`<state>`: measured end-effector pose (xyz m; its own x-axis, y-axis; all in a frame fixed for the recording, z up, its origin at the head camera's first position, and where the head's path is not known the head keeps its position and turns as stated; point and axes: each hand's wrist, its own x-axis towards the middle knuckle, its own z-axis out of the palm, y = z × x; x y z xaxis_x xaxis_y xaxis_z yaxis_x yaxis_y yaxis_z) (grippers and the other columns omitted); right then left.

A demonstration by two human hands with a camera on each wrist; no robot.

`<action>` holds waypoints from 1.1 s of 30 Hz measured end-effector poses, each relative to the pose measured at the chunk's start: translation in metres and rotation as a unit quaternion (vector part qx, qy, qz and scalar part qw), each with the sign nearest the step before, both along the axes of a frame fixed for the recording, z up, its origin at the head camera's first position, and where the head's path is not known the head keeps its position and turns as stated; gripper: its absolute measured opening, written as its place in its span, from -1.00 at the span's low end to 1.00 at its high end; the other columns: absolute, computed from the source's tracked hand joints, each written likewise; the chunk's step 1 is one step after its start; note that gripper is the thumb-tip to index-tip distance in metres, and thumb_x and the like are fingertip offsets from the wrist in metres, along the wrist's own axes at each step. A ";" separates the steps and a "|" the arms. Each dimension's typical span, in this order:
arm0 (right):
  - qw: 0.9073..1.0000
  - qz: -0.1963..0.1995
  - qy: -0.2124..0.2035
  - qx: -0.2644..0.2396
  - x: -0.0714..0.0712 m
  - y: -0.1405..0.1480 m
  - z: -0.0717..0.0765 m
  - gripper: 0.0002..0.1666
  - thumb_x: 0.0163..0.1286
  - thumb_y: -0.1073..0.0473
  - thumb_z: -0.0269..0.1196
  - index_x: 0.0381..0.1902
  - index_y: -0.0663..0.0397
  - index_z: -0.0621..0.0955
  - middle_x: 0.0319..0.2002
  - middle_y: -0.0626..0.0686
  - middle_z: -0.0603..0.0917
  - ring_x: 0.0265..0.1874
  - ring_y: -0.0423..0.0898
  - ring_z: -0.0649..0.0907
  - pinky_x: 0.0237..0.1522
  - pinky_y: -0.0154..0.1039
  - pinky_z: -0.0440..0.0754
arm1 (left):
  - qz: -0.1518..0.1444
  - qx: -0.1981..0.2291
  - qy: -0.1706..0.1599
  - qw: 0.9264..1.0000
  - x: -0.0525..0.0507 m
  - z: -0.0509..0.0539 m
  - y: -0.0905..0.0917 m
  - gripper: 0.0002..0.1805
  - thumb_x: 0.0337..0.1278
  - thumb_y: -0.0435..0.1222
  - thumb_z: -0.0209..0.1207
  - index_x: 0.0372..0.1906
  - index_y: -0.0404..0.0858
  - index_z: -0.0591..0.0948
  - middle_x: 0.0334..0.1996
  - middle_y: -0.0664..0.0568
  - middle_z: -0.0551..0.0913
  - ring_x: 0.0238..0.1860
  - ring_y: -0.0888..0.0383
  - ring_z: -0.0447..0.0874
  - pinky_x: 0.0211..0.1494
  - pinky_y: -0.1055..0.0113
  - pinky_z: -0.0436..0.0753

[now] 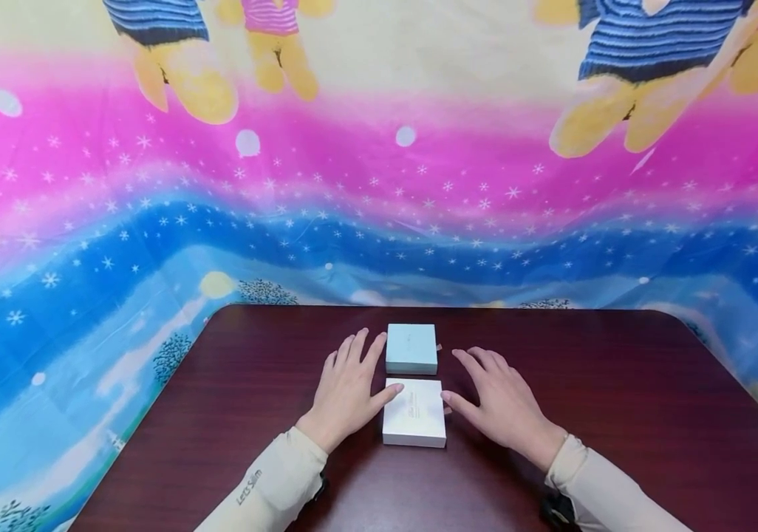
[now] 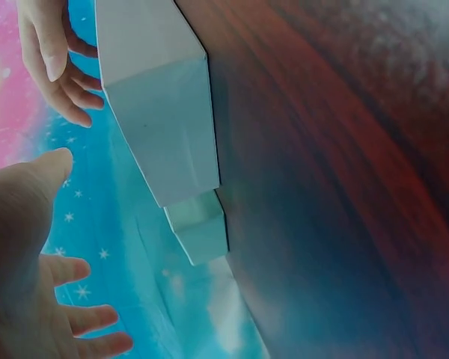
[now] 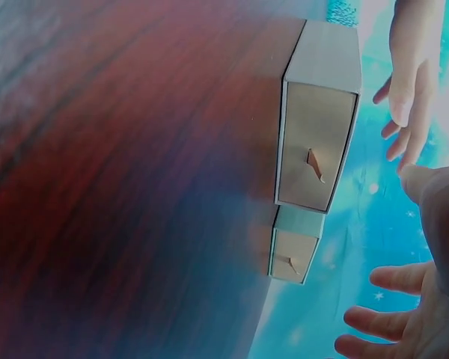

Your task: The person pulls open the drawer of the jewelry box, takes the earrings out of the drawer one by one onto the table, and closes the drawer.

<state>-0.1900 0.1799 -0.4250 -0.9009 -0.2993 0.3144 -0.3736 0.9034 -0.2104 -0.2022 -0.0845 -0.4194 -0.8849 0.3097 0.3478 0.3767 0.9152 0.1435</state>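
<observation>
Two small drawer-style boxes stand in line on the table, a white box (image 1: pixel 414 425) nearer and a pale blue box (image 1: pixel 411 347) behind it. In the right wrist view, the white box (image 3: pixel 318 142) shows a drawer front with a small ribbon tab (image 3: pixel 315 165); the blue box (image 3: pixel 294 250) has one too. My left hand (image 1: pixel 347 391) hovers at the boxes' left side, fingers spread, thumb over the white box's edge. On the right, my right hand (image 1: pixel 502 403) is held with fingers extended, its thumb close to the white box. Both hands hold nothing; whether either thumb touches is unclear.
A dark reddish wooden table (image 1: pixel 253 443) with rounded far corners carries the boxes. Behind it hangs a printed cloth (image 1: pixel 379 185) in pink and blue with snowflakes and bears. A dark band (image 1: pixel 558 510) circles the right wrist.
</observation>
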 end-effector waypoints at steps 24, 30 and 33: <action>1.000 -0.002 -0.021 -0.004 -0.013 0.004 0.000 -0.18 0.38 -0.30 0.26 0.41 0.05 0.46 0.29 0.25 0.55 0.30 0.24 0.49 0.16 0.29 0.53 | -0.011 0.023 -0.034 0.999 -0.018 0.004 -0.002 -0.10 0.28 0.27 0.14 0.55 -0.14 0.27 0.48 -0.17 0.34 0.47 -0.15 0.33 0.39 -0.14 0.42; 1.000 -0.001 -0.022 -0.003 -0.015 0.004 -0.003 -0.20 0.38 -0.30 0.25 0.39 0.05 0.48 0.28 0.23 0.56 0.30 0.24 0.49 0.17 0.28 0.53 | -0.014 0.034 -0.052 0.998 -0.025 0.001 -0.003 -0.11 0.28 0.25 0.16 0.55 -0.14 0.27 0.47 -0.17 0.35 0.46 -0.14 0.33 0.38 -0.14 0.43; 1.000 0.000 -0.026 -0.002 -0.017 0.005 -0.005 -0.21 0.38 -0.29 0.25 0.39 0.06 0.49 0.28 0.24 0.56 0.30 0.24 0.49 0.18 0.28 0.52 | -0.015 0.028 -0.054 0.998 -0.028 0.000 -0.004 -0.11 0.28 0.24 0.17 0.55 -0.14 0.27 0.47 -0.16 0.36 0.46 -0.14 0.34 0.38 -0.13 0.43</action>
